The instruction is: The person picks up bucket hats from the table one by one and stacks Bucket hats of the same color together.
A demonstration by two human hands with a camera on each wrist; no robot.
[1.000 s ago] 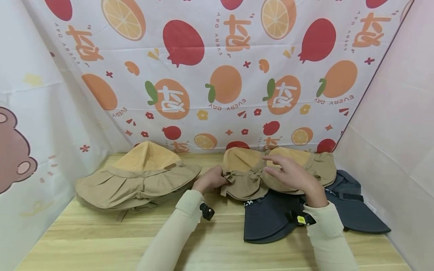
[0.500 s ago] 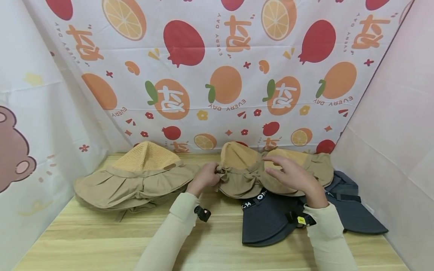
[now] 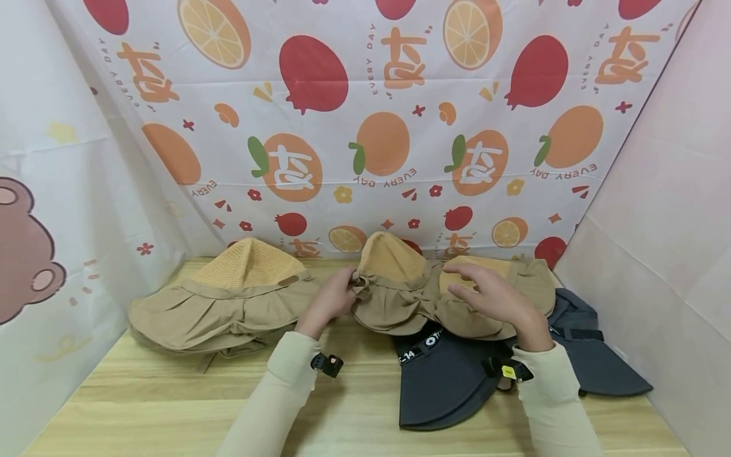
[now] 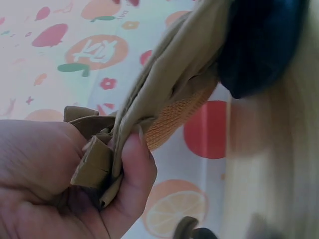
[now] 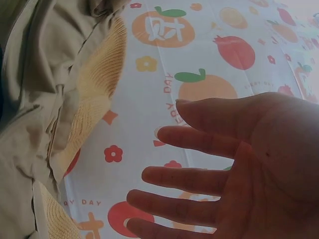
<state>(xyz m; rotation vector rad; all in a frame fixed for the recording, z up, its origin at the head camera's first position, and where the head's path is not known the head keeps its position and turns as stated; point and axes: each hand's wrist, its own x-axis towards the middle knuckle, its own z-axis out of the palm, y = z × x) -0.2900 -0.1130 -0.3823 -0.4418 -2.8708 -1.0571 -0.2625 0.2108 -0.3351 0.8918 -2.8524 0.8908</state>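
Note:
In the head view my left hand (image 3: 331,298) pinches the edge of a tan sun hat (image 3: 385,308) with a yellow woven crown. The left wrist view shows the thumb and fingers of that hand (image 4: 45,179) on the brim's edge, beside a knotted fabric tie (image 4: 94,162). My right hand (image 3: 493,295) hovers with straight, spread fingers in front of a second tan hat (image 3: 533,285). Nothing lies in its palm in the right wrist view. Below these hats lies a dark visor cap (image 3: 442,381), partly covered by them.
Another tan hat (image 3: 245,308) with a wide pleated brim sits on the left of the wooden table (image 3: 143,412). A second dark visor cap (image 3: 599,365) lies at the right, near the side curtain. A fruit-print curtain (image 3: 377,82) hangs behind the table.
My left hand has moved left, drawing the middle tan hat with it; its crown stands taller. The dark cap below has shifted slightly left and nearer. The right hand stays almost still.

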